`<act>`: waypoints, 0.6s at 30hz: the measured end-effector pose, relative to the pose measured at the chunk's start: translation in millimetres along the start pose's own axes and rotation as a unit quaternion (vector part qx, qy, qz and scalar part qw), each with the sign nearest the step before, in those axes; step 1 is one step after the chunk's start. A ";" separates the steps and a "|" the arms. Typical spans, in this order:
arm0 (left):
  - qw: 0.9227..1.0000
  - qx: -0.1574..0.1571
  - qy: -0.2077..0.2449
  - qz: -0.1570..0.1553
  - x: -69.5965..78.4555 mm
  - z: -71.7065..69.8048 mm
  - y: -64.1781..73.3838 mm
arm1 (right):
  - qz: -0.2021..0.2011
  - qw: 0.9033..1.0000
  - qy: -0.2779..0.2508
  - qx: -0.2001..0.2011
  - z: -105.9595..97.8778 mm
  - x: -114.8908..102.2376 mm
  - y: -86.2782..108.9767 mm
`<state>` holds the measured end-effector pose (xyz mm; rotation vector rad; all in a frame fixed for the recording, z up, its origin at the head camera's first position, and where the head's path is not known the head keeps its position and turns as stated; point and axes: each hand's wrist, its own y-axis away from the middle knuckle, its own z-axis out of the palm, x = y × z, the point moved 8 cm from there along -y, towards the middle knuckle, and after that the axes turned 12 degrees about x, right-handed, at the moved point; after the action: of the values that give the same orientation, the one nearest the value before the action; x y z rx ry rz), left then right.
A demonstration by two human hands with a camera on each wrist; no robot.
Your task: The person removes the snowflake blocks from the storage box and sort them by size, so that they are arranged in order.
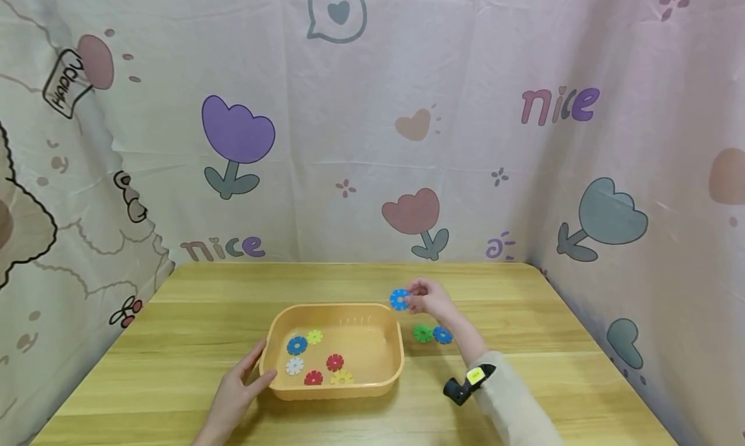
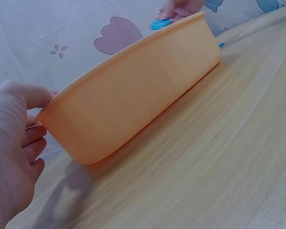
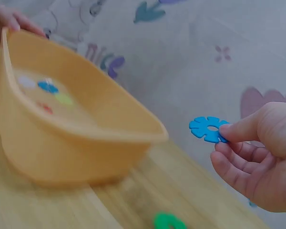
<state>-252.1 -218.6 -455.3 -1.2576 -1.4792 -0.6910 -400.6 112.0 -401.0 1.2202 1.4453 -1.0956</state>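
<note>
Wood-grain tabletop (image 1: pixel 174 349), one basin (image 1: pixel 332 393), nine slotted discs (image 3: pixel 201 128)

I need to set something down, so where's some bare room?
Bare table lies left of the left hand, behind the basin toward the curtain, and right of the right sleeve. The basin's right end is bare. Crowded: its left and middle, with discs, and between basin and sleeve, by the green disc and blue disc.

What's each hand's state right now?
Left hand: closed on the rim of the orange basin.
Right hand: closed, pinching a blue notched disc.
</note>
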 end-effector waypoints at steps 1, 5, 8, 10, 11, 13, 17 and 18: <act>1.000 0.001 -0.001 0.001 -0.3 -0.1 0.0 | 0.008 1.000 0.006 0.012 -10.5 4.1 -0.2; 1.000 0.001 -0.009 -0.002 -1.6 -0.9 -0.2 | 0.033 0.998 0.019 0.043 -46.2 19.6 1.7; 1.000 0.001 -0.009 -0.004 -1.7 -1.5 0.0 | 0.047 0.997 0.019 0.052 -66.2 31.8 3.9; 1.000 0.000 -0.005 -0.004 -1.3 -1.3 0.2 | 0.057 0.996 0.019 0.059 -77.3 39.9 6.7; 1.000 0.000 -0.002 -0.005 -1.1 -1.2 0.3 | 0.064 0.996 0.022 0.065 -82.9 44.9 8.1; 1.000 0.001 0.001 -0.007 -0.9 -0.9 0.5 | 0.072 0.994 0.039 0.071 -92.0 53.4 12.1; 1.000 0.002 0.004 -0.009 -0.7 -0.5 0.0 | 0.085 0.989 0.081 0.089 -108.3 69.6 19.6; 1.000 0.003 0.005 -0.008 -0.7 -0.5 -0.2 | 0.086 0.988 0.089 0.093 -111.6 73.4 20.6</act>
<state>-252.1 -219.3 -455.7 -1.2384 -1.4837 -0.7023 -397.5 236.2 -454.2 1.5795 1.3624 -1.0401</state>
